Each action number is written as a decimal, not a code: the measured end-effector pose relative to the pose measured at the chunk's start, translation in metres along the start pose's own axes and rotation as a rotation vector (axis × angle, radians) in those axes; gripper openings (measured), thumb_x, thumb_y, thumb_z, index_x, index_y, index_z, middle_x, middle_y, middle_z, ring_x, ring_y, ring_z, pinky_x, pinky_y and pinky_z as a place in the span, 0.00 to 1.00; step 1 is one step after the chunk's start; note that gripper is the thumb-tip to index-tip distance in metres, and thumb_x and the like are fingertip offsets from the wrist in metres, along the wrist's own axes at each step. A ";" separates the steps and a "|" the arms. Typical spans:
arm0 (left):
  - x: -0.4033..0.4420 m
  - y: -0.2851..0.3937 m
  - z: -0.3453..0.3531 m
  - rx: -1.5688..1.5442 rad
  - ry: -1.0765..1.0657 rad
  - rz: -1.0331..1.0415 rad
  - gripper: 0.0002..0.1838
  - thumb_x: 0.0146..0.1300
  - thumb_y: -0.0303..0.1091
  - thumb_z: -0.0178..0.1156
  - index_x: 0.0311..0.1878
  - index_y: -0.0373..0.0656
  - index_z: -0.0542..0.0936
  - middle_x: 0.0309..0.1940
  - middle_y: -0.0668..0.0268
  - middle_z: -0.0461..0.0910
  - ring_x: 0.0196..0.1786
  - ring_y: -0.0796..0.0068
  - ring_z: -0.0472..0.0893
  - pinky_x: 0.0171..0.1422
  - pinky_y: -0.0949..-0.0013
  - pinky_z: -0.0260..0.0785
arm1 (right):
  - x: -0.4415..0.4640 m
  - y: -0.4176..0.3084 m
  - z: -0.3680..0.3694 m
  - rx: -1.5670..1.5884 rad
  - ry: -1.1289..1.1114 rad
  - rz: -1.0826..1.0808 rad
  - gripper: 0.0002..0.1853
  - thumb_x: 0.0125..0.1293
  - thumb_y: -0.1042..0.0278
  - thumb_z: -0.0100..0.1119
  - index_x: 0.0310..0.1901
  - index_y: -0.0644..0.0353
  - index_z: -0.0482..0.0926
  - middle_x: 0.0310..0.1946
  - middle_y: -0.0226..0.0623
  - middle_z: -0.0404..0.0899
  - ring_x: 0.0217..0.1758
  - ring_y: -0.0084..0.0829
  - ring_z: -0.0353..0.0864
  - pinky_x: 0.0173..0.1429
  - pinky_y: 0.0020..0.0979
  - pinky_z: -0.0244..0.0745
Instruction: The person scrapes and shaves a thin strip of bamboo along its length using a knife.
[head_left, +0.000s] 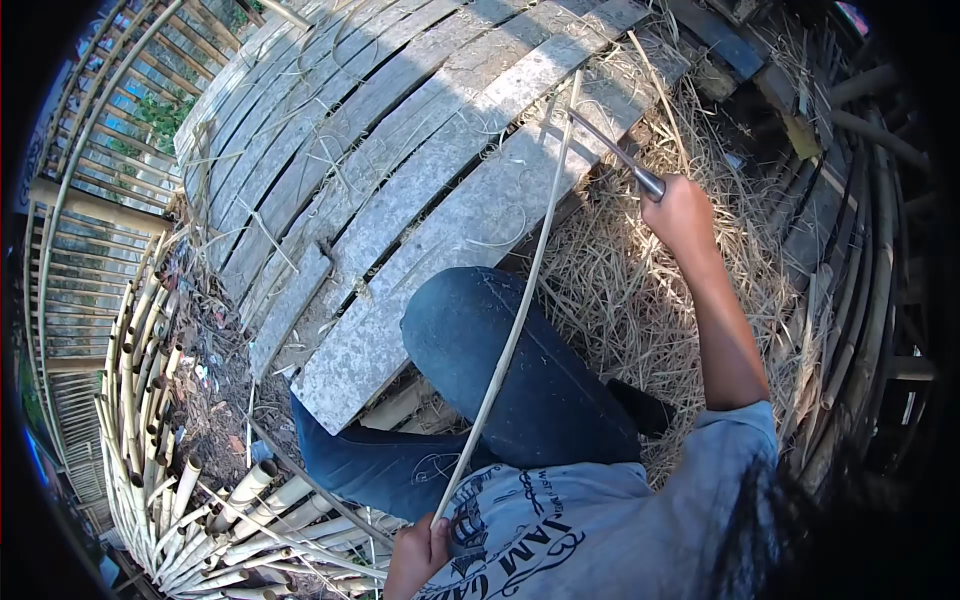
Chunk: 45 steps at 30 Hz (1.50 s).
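A long, thin bamboo strip (pixel 528 300) runs from my lap, over my bent leg, to the far edge of the wooden slat platform (pixel 440 235). My left hand (pixel 415 555) is closed around its near end, close to my shirt. In my right hand (pixel 682 215) is a knife (pixel 615 150) with a metallic-looking handle and a narrow blade. The blade points up and left, and its tip is at or very near the strip's upper part; I cannot tell whether they touch. My right arm reaches out over a heap of shavings.
Bamboo shavings (pixel 610 275) cover the ground right of the platform. Cut bamboo poles (pixel 245 490) lie bundled at lower left, with more stacked along the left. A bamboo fence (pixel 95 250) stands beyond. Dark poles (pixel 880 240) line the right side.
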<state>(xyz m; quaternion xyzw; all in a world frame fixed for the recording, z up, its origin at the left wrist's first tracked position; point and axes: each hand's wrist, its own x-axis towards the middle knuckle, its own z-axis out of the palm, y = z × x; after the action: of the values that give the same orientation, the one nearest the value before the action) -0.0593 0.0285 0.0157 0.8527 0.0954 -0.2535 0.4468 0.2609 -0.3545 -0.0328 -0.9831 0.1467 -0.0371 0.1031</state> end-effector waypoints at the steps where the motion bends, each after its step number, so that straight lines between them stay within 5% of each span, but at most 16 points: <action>1: -0.003 -0.003 -0.001 0.004 -0.020 -0.041 0.15 0.71 0.38 0.47 0.36 0.35 0.75 0.17 0.47 0.73 0.20 0.48 0.75 0.24 0.56 0.64 | 0.005 0.005 -0.007 -0.012 -0.006 0.035 0.12 0.54 0.64 0.59 0.33 0.65 0.82 0.28 0.53 0.82 0.32 0.50 0.83 0.41 0.43 0.78; 2: -0.008 -0.006 -0.001 0.005 -0.040 -0.084 0.15 0.71 0.36 0.47 0.39 0.33 0.76 0.20 0.43 0.74 0.24 0.42 0.76 0.28 0.52 0.66 | 0.004 0.007 -0.011 -0.050 -0.002 0.037 0.12 0.53 0.64 0.59 0.33 0.65 0.82 0.28 0.54 0.81 0.33 0.50 0.83 0.41 0.43 0.78; 7: -0.018 -0.032 0.004 0.086 -0.038 -0.005 0.13 0.70 0.34 0.47 0.39 0.33 0.77 0.21 0.44 0.75 0.25 0.43 0.77 0.28 0.53 0.66 | -0.028 -0.001 -0.001 0.060 0.070 0.025 0.11 0.53 0.65 0.59 0.29 0.67 0.80 0.25 0.53 0.81 0.29 0.49 0.82 0.38 0.43 0.75; 9: -0.021 -0.031 -0.002 0.066 -0.051 -0.057 0.13 0.70 0.34 0.47 0.40 0.33 0.77 0.22 0.43 0.75 0.25 0.43 0.77 0.29 0.53 0.67 | -0.038 -0.005 0.003 0.356 -0.104 0.171 0.11 0.52 0.65 0.58 0.24 0.67 0.77 0.20 0.48 0.78 0.22 0.43 0.77 0.33 0.39 0.71; 10: -0.024 -0.031 -0.006 0.061 -0.060 -0.095 0.12 0.70 0.33 0.48 0.41 0.34 0.77 0.23 0.42 0.75 0.26 0.44 0.78 0.30 0.52 0.67 | -0.046 -0.010 0.005 0.462 -0.134 0.204 0.12 0.53 0.66 0.58 0.19 0.64 0.71 0.15 0.37 0.71 0.17 0.30 0.68 0.28 0.34 0.65; 13: -0.031 -0.023 -0.017 0.002 -0.059 -0.150 0.12 0.70 0.34 0.49 0.46 0.37 0.78 0.26 0.41 0.76 0.30 0.48 0.80 0.36 0.51 0.69 | -0.062 -0.010 0.018 0.667 -0.203 0.230 0.14 0.55 0.68 0.60 0.18 0.62 0.68 0.13 0.28 0.66 0.18 0.21 0.63 0.26 0.30 0.61; 15: -0.044 -0.047 -0.016 0.056 -0.112 -0.191 0.15 0.69 0.39 0.47 0.36 0.36 0.75 0.17 0.49 0.72 0.20 0.50 0.75 0.27 0.57 0.65 | -0.075 -0.011 0.024 0.711 -0.203 0.244 0.16 0.56 0.67 0.61 0.17 0.60 0.67 0.13 0.26 0.65 0.18 0.20 0.62 0.26 0.29 0.60; 17: -0.057 -0.063 -0.009 0.135 -0.084 -0.184 0.08 0.66 0.33 0.54 0.34 0.38 0.76 0.16 0.50 0.73 0.21 0.46 0.76 0.26 0.54 0.66 | -0.085 -0.012 0.028 0.806 -0.158 0.260 0.19 0.58 0.66 0.64 0.17 0.58 0.65 0.14 0.23 0.62 0.18 0.17 0.60 0.26 0.27 0.58; 23: -0.086 -0.091 0.010 0.181 -0.101 -0.236 0.07 0.64 0.33 0.56 0.38 0.38 0.75 0.18 0.48 0.73 0.25 0.44 0.77 0.29 0.52 0.67 | -0.104 -0.008 0.027 1.016 -0.327 0.317 0.14 0.63 0.62 0.63 0.27 0.57 0.70 0.14 0.26 0.68 0.14 0.18 0.67 0.19 0.21 0.63; 25: -0.089 -0.097 0.012 0.161 -0.110 -0.262 0.08 0.65 0.33 0.56 0.39 0.39 0.75 0.18 0.47 0.73 0.26 0.44 0.77 0.30 0.51 0.67 | -0.107 -0.012 0.025 1.260 -0.338 0.549 0.13 0.65 0.60 0.60 0.33 0.59 0.70 0.14 0.23 0.65 0.13 0.18 0.65 0.18 0.21 0.62; 27: -0.094 -0.101 0.014 0.173 -0.093 -0.160 0.08 0.65 0.32 0.55 0.41 0.38 0.74 0.19 0.46 0.73 0.27 0.43 0.77 0.30 0.50 0.67 | -0.112 -0.016 0.023 1.329 -0.354 0.539 0.13 0.66 0.59 0.58 0.36 0.58 0.69 0.14 0.23 0.63 0.14 0.17 0.65 0.18 0.21 0.62; 33: -0.078 -0.083 0.002 0.119 -0.284 -0.184 0.12 0.68 0.33 0.50 0.47 0.33 0.71 0.21 0.44 0.75 0.29 0.42 0.77 0.32 0.49 0.67 | -0.113 -0.072 -0.005 1.391 -0.406 0.011 0.13 0.60 0.62 0.66 0.38 0.63 0.76 0.19 0.24 0.71 0.17 0.14 0.68 0.22 0.19 0.65; 41: -0.044 -0.054 -0.032 0.169 -0.457 -0.284 0.21 0.64 0.44 0.58 0.49 0.34 0.72 0.34 0.43 0.78 0.39 0.43 0.79 0.44 0.52 0.70 | -0.105 -0.100 0.004 1.343 -0.462 -0.001 0.09 0.57 0.67 0.68 0.33 0.62 0.78 0.19 0.25 0.73 0.18 0.14 0.69 0.22 0.19 0.65; 45: 0.011 -0.026 -0.055 0.119 -0.201 0.041 0.33 0.56 0.51 0.66 0.55 0.33 0.71 0.45 0.53 0.78 0.51 0.58 0.78 0.56 0.61 0.69 | -0.105 -0.102 0.006 1.357 -0.478 -0.008 0.09 0.58 0.66 0.66 0.35 0.62 0.78 0.19 0.25 0.73 0.18 0.14 0.68 0.22 0.19 0.64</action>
<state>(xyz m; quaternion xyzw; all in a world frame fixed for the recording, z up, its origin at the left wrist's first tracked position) -0.0413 0.0876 0.0179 0.8498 0.0174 -0.3336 0.4077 0.1904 -0.2270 -0.0219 -0.6843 0.0613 0.0957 0.7203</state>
